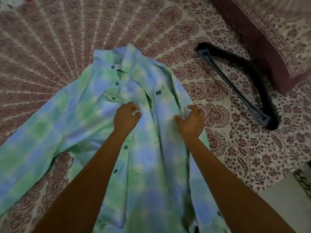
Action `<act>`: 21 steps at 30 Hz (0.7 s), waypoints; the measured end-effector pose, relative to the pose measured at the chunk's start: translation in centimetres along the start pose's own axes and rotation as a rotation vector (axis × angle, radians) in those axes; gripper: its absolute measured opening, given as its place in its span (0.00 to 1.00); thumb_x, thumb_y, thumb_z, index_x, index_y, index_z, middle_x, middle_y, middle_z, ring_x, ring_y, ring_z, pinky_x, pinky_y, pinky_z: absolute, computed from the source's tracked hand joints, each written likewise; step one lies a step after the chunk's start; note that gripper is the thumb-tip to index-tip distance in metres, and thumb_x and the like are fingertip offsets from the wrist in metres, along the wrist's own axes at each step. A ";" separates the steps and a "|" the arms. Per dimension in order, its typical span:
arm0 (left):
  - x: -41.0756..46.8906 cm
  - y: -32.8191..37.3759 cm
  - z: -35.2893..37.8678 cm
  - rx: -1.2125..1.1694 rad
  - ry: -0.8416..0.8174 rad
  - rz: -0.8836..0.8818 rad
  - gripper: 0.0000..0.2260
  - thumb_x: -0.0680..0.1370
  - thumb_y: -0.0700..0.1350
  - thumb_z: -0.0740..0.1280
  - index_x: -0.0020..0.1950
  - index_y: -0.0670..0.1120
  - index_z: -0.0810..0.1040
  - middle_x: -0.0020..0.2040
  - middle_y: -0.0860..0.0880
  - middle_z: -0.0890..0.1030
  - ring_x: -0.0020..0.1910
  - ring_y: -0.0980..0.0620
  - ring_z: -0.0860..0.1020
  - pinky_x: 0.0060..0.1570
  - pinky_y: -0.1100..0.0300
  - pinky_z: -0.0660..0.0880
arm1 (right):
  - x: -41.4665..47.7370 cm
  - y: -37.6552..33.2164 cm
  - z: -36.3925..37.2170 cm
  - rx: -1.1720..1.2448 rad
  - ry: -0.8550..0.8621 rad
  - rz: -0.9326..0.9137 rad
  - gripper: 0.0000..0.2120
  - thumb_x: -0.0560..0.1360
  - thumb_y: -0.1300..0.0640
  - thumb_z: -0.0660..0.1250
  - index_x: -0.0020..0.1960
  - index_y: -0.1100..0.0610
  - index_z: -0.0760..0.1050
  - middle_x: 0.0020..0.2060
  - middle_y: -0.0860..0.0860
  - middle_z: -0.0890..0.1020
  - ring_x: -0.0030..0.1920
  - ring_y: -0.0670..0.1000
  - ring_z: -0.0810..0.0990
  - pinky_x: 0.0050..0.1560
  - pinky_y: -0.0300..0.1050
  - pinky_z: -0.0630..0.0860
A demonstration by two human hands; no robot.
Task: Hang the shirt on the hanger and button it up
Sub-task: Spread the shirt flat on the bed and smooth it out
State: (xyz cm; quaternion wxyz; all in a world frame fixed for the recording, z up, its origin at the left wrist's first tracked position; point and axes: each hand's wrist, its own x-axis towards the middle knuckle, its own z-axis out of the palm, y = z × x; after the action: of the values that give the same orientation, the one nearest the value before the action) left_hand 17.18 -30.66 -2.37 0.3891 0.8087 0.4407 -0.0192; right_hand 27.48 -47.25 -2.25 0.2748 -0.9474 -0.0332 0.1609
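Tie-dye button shirt, green and blue, lies on the bed, front up and unbuttoned, collar pointing away from me. One sleeve is spread toward the left edge of the view. The button row runs down the open front panel, and there is a small dark label on the chest.

My left hand is over the middle of the shirt, by the front opening. Its fingers are curled in toward the thumb, and I cannot tell if they pinch fabric or just hover. My right hand is over the shirt's right-side edge, with fingers spread and half bent, released and gripping nothing I can see. Both forearms cross the lower half of the shirt.

The dark hanger lies flat on the printed bedspread, right of the shirt and apart from it, with nothing between them. Its far part sits close to a maroon-bordered pillow at upper right. The hook is not clear.

There is bare bedspread above and left of the shirt. The bed edge shows at lower right, with a pale strip beyond it. The shirt hem runs out of the bottom of the view.
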 end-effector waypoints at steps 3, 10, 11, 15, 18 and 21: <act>1.5 2.7 1.8 -0.028 0.044 -0.001 0.12 0.74 0.45 0.69 0.56 0.45 0.75 0.49 0.42 0.81 0.51 0.44 0.79 0.50 0.58 0.72 | 1.2 2.0 0.0 -0.012 -0.059 0.067 0.16 0.71 0.56 0.68 0.58 0.58 0.72 0.56 0.60 0.74 0.55 0.62 0.74 0.50 0.52 0.72; 4.5 4.7 6.1 0.259 -0.178 0.157 0.25 0.73 0.40 0.69 0.69 0.44 0.69 0.63 0.36 0.73 0.61 0.40 0.72 0.60 0.53 0.66 | 5.5 3.5 -5.5 0.234 0.233 0.147 0.11 0.78 0.57 0.59 0.57 0.60 0.75 0.51 0.61 0.81 0.51 0.59 0.78 0.41 0.42 0.64; 4.7 4.7 6.3 0.266 -0.149 0.143 0.22 0.73 0.37 0.67 0.67 0.42 0.71 0.63 0.37 0.73 0.62 0.40 0.72 0.60 0.54 0.66 | 6.6 3.6 -6.8 0.251 0.286 0.127 0.12 0.78 0.55 0.59 0.56 0.59 0.75 0.51 0.60 0.81 0.52 0.59 0.78 0.41 0.42 0.64; 5.0 3.6 5.9 0.260 -0.051 0.123 0.17 0.73 0.32 0.62 0.62 0.33 0.72 0.64 0.33 0.71 0.64 0.37 0.70 0.63 0.51 0.64 | 10.9 5.0 -9.8 0.305 0.292 0.089 0.10 0.76 0.56 0.62 0.52 0.58 0.78 0.49 0.59 0.82 0.51 0.58 0.79 0.44 0.42 0.68; 5.1 3.5 5.7 0.298 -0.085 0.077 0.21 0.73 0.33 0.62 0.66 0.33 0.67 0.70 0.34 0.64 0.68 0.38 0.65 0.66 0.50 0.62 | 10.6 7.6 -9.8 0.220 0.119 0.141 0.13 0.75 0.54 0.63 0.56 0.60 0.76 0.54 0.60 0.80 0.56 0.60 0.78 0.55 0.50 0.72; 4.3 4.1 6.2 0.286 -0.135 0.034 0.22 0.75 0.34 0.60 0.69 0.34 0.63 0.73 0.35 0.58 0.72 0.38 0.59 0.69 0.54 0.59 | 6.3 9.9 -8.2 0.089 -0.077 0.238 0.34 0.70 0.43 0.70 0.67 0.61 0.64 0.63 0.62 0.72 0.62 0.61 0.72 0.59 0.54 0.71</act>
State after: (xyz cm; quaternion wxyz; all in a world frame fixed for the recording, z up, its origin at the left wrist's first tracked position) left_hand 24.72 -32.94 -5.75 0.2991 0.8601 0.3926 -0.1292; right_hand 35.82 -58.81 -2.79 0.2941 -0.9246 0.0761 0.2300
